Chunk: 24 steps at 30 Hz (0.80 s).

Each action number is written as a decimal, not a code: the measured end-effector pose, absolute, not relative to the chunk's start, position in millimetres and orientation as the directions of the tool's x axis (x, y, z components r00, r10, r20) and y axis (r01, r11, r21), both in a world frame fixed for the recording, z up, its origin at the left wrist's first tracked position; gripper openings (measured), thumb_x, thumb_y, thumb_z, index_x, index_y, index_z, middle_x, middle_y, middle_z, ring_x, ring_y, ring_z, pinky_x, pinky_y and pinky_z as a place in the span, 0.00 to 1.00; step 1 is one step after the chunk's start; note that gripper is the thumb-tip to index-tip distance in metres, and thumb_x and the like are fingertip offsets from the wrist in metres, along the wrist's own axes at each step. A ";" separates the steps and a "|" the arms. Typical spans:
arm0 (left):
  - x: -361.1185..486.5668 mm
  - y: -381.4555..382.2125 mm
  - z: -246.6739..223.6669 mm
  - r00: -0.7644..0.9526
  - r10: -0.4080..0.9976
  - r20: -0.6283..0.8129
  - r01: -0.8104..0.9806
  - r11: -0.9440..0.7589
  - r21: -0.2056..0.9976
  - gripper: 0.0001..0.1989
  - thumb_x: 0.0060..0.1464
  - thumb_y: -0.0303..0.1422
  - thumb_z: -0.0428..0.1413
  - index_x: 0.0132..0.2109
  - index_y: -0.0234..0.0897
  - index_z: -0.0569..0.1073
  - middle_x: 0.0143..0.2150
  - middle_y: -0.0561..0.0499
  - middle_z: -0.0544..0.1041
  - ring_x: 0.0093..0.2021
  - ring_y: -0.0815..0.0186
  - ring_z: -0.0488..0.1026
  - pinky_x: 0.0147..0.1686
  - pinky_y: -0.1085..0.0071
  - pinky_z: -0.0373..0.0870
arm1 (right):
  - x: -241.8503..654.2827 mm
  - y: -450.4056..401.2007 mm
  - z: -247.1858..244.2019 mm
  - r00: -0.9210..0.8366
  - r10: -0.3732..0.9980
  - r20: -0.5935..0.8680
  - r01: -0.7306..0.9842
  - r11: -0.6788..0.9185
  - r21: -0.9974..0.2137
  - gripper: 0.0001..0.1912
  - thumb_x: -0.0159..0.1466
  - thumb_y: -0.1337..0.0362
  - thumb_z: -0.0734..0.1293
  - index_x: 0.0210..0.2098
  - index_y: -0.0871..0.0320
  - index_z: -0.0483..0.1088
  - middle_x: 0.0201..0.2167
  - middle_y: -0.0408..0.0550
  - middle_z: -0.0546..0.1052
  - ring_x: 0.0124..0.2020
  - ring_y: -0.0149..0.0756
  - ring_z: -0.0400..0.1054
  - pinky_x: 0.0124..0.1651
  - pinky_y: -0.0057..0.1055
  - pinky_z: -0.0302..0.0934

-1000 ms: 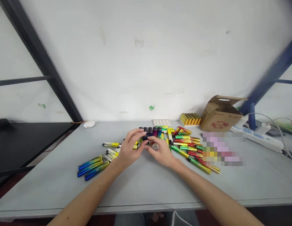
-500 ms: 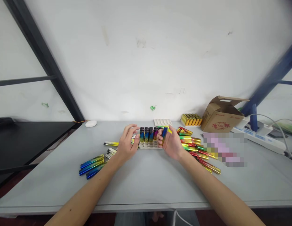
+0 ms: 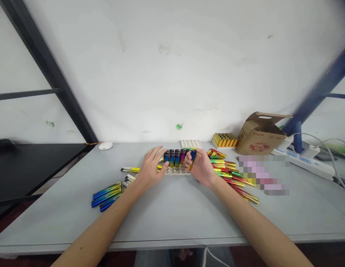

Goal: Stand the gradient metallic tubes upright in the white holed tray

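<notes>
A white tray (image 3: 178,171) with round holes stands in front of me, several blue-and-gold and purple items that look like lighters (image 3: 171,158) upright in its back rows. My left hand (image 3: 153,167) is at the tray's left end, thumb and fingers apart, the tips beside or touching the leftmost lighters. My right hand (image 3: 202,167) is closed around a blue-and-gold lighter (image 3: 193,154) above the tray's right side; the fingers cover much of it. To the left lie more blue-and-gold lighters (image 3: 107,196).
Red, gold and green metallic lighters (image 3: 239,181) are strewn to the right. Behind stand another holed tray (image 3: 191,144), a rack of yellow pieces (image 3: 225,140) and an open cardboard box (image 3: 258,139). A power strip (image 3: 308,163) with cables lies far right, a white case (image 3: 105,145) back left.
My right hand has lowered the lighter slightly toward the tray. The left hand has shifted a little toward the lighters, its fingers now closer to them. The view has moved slightly.
</notes>
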<state>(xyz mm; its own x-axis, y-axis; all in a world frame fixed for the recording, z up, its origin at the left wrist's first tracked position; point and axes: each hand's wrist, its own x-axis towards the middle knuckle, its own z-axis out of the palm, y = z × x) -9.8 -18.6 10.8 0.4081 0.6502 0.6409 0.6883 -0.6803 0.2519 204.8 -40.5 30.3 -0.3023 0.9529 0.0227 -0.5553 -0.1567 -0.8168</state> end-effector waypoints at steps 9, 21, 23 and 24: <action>-9.1 -13.7 0.1 0.439 0.688 0.577 0.730 -0.648 0.217 0.26 0.61 0.38 0.48 0.65 0.40 0.58 0.67 0.41 0.59 0.66 0.53 0.56 0.63 0.52 0.57 | 203.8 -41.2 28.4 -0.269 0.963 0.036 -0.541 -0.120 -0.833 0.17 0.61 0.52 0.57 0.22 0.55 0.60 0.21 0.41 0.57 0.23 0.32 0.54 0.29 0.29 0.55; -9.7 -9.3 -6.5 0.356 0.779 0.516 0.746 -0.569 0.345 0.27 0.62 0.38 0.49 0.66 0.40 0.54 0.64 0.40 0.61 0.64 0.51 0.58 0.61 0.52 0.60 | 212.4 -38.5 33.6 -0.249 0.958 0.142 -0.371 0.041 -0.928 0.15 0.62 0.52 0.64 0.39 0.57 0.72 0.32 0.46 0.72 0.34 0.36 0.67 0.42 0.35 0.63; -9.8 -8.8 -7.0 0.353 0.779 0.519 0.740 -0.572 0.354 0.27 0.62 0.38 0.49 0.65 0.40 0.55 0.64 0.39 0.62 0.64 0.52 0.59 0.61 0.52 0.60 | 216.4 -37.7 34.4 -0.214 0.963 0.165 -0.316 0.092 -0.944 0.15 0.60 0.53 0.67 0.41 0.56 0.72 0.34 0.46 0.74 0.36 0.35 0.69 0.46 0.35 0.63; -9.7 -8.8 -6.8 0.352 0.781 0.515 0.740 -0.569 0.358 0.26 0.62 0.38 0.48 0.65 0.39 0.55 0.64 0.39 0.62 0.64 0.52 0.59 0.61 0.52 0.59 | 218.3 -37.4 34.7 -0.192 0.964 0.184 -0.266 0.129 -0.955 0.15 0.60 0.53 0.69 0.41 0.55 0.72 0.35 0.45 0.74 0.37 0.35 0.69 0.48 0.35 0.63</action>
<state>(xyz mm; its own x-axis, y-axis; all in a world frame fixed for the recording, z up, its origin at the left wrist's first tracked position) -9.7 -8.8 -6.8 0.3519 0.7815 0.5153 0.7403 -0.5692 0.3578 218.3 -37.4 34.7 -0.1922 0.9640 0.1836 -0.2657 0.1290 -0.9554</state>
